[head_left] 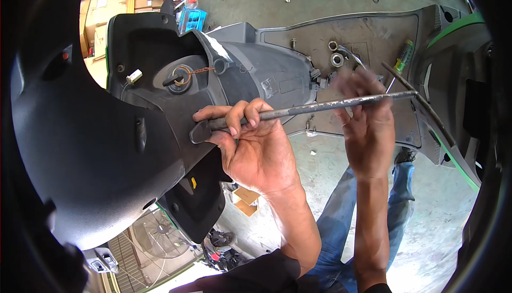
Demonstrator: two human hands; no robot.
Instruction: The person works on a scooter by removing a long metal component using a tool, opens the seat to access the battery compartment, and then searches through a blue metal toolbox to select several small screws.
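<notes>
My left hand (258, 154) is closed around the shaft of a dark metal T-handle wrench (320, 105), near its wide end at the left. The wrench lies almost level across the view, and its crossbar is at the right. My right hand (368, 138) is close to the crossbar end, behind the shaft; motion smears its fingers, so whether they touch the wrench is unclear. Beneath both hands is a dark scooter body with a black front panel (85, 154). A key ring with a rusty chain (184, 75) hangs at its key switch.
On the scooter's footboard (320, 29) lie metal sockets (337, 59), a bolt (293, 42) and a green-handled screwdriver (404, 57). A loose white connector (134, 77) sticks out near the key switch. Cardboard boxes (109, 10) stand far left; a fan (160, 231) is at lower left.
</notes>
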